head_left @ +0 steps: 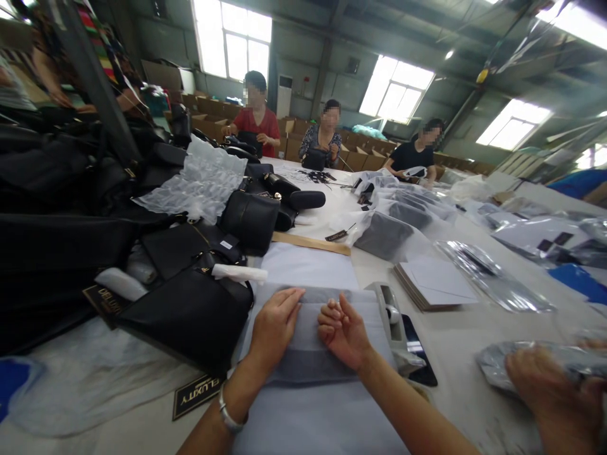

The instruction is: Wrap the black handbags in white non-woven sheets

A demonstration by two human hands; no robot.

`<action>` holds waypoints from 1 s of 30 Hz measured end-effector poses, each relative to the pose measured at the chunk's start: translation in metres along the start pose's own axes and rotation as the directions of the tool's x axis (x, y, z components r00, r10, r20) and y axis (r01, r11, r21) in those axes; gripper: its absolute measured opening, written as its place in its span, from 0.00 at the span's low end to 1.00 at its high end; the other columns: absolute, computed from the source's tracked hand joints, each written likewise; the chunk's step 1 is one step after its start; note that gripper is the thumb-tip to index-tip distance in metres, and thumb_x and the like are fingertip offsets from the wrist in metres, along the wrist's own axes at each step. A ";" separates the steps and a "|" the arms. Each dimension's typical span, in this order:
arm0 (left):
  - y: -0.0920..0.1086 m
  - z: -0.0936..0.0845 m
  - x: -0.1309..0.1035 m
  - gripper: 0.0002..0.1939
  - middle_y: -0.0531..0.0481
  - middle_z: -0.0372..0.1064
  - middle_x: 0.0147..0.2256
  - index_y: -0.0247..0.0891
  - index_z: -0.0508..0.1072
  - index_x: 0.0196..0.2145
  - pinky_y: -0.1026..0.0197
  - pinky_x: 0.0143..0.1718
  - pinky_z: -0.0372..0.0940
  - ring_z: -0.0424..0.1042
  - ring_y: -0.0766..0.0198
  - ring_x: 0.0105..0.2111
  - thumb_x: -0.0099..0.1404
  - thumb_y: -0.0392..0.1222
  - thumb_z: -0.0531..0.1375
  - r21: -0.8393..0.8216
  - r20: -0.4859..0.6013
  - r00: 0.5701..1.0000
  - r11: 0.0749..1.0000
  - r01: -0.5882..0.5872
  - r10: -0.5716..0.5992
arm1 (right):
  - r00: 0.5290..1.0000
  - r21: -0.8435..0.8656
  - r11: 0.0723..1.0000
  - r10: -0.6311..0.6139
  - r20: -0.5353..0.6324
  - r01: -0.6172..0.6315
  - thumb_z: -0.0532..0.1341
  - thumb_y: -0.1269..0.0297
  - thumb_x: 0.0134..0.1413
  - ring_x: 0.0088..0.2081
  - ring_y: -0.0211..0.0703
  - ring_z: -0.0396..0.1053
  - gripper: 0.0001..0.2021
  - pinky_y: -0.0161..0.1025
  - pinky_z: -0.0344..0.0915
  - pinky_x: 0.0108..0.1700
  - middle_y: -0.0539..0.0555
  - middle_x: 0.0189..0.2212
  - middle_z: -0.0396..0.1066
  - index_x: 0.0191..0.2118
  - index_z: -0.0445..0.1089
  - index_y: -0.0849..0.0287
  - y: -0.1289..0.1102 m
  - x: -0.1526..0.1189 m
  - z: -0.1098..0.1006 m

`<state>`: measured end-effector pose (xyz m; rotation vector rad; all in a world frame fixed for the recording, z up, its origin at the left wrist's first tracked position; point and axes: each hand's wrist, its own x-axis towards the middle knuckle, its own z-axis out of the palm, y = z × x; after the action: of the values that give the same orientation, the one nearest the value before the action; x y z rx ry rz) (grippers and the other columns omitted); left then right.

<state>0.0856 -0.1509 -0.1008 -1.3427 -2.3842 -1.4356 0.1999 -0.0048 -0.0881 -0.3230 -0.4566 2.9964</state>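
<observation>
My left hand (276,322), with a silver bangle at the wrist, rests palm down on a dark flat item wrapped in thin white paper (308,366). Its fingers lie flat and close together. Over the right part of the same wrapped item is my right hand (345,333), turned palm up, fingers curled and thumb raised, nothing visible in it. More white sheets (308,265) lie beneath and beyond the wrapped item. Just right of it sits a grey tape dispenser (391,316). A black bag (190,316) stands close to the left of my left hand.
Black bags (61,253) pile up on the left. White boards (431,284) are stacked right of the dispenser, near plastic-wrapped items (384,234). Another person's hands (545,379) hold a plastic package at the right edge. Several people sit across the table.
</observation>
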 end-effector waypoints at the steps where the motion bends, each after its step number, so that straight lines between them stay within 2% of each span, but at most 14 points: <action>1: 0.007 0.002 0.000 0.16 0.49 0.75 0.49 0.44 0.73 0.53 0.54 0.54 0.68 0.72 0.59 0.50 0.69 0.36 0.57 -0.030 -0.006 1.000 1.000 0.004 -0.004 | 1.000 -0.007 1.000 -0.001 0.004 0.001 0.65 0.59 0.59 0.22 0.27 0.57 0.12 0.27 0.61 0.26 0.43 0.21 0.59 0.33 0.67 0.62 0.000 0.000 -0.001; 5: 0.031 0.010 0.004 0.11 0.52 0.77 0.43 0.45 0.76 0.46 0.57 0.48 0.69 0.74 0.60 0.45 0.66 0.40 0.63 -0.160 0.024 1.000 0.987 0.010 -0.006 | 1.000 -0.003 1.000 -0.005 -0.019 0.005 0.67 0.58 0.57 0.20 0.26 0.57 0.12 0.27 0.62 0.26 0.41 0.20 0.60 0.33 0.68 0.62 -0.002 -0.001 -0.007; 8: 0.038 0.014 0.006 0.07 0.52 0.77 0.41 0.44 0.77 0.43 0.58 0.46 0.69 0.73 0.61 0.43 0.66 0.40 0.63 -0.162 -0.012 1.000 0.987 -0.007 0.005 | 1.000 0.007 1.000 -0.006 -0.030 0.006 0.68 0.58 0.56 0.20 0.26 0.58 0.13 0.28 0.62 0.26 0.41 0.20 0.61 0.33 0.69 0.63 -0.002 -0.001 -0.011; 13: 0.039 0.015 0.005 0.06 0.51 0.76 0.40 0.43 0.76 0.41 0.58 0.44 0.68 0.73 0.61 0.41 0.69 0.41 0.59 -0.087 -0.073 0.994 0.992 -0.088 0.082 | 0.999 -0.029 1.000 0.007 -0.032 -0.008 0.68 0.55 0.56 0.20 0.27 0.57 0.15 0.28 0.60 0.25 0.43 0.19 0.62 0.32 0.71 0.64 -0.002 0.000 -0.013; 20: 0.040 0.017 0.003 0.08 0.50 0.76 0.39 0.43 0.76 0.43 0.58 0.43 0.69 0.73 0.61 0.40 0.70 0.41 0.57 -0.001 -0.100 0.981 0.986 -0.168 0.167 | 1.000 -0.045 0.999 0.024 -0.011 -0.024 0.66 0.53 0.57 0.20 0.27 0.55 0.15 0.28 0.59 0.26 0.43 0.19 0.62 0.33 0.72 0.63 -0.002 0.001 -0.016; 26: 0.038 0.011 0.004 0.11 0.49 0.77 0.42 0.44 0.76 0.47 0.59 0.43 0.69 0.73 0.61 0.41 0.71 0.40 0.55 0.051 -0.038 0.961 0.961 -0.272 0.274 | 0.999 -0.069 0.997 0.030 -0.012 -0.031 0.66 0.54 0.57 0.21 0.29 0.54 0.15 0.28 0.58 0.25 0.43 0.19 0.60 0.30 0.71 0.63 -0.002 -0.002 -0.015; 30: 0.038 0.008 0.004 0.11 0.49 0.77 0.42 0.44 0.76 0.47 0.58 0.42 0.70 0.73 0.60 0.41 0.71 0.40 0.55 0.096 0.005 0.945 0.941 -0.326 0.327 | 0.999 -0.082 0.996 0.031 -0.027 -0.033 0.65 0.52 0.57 0.20 0.28 0.53 0.17 0.28 0.57 0.24 0.43 0.18 0.58 0.28 0.70 0.62 -0.002 -0.002 -0.016</action>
<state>0.1121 -0.1355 -0.0771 -1.6059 -2.0653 -1.2190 0.2053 0.0017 -0.1018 -0.3793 -0.5792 3.0060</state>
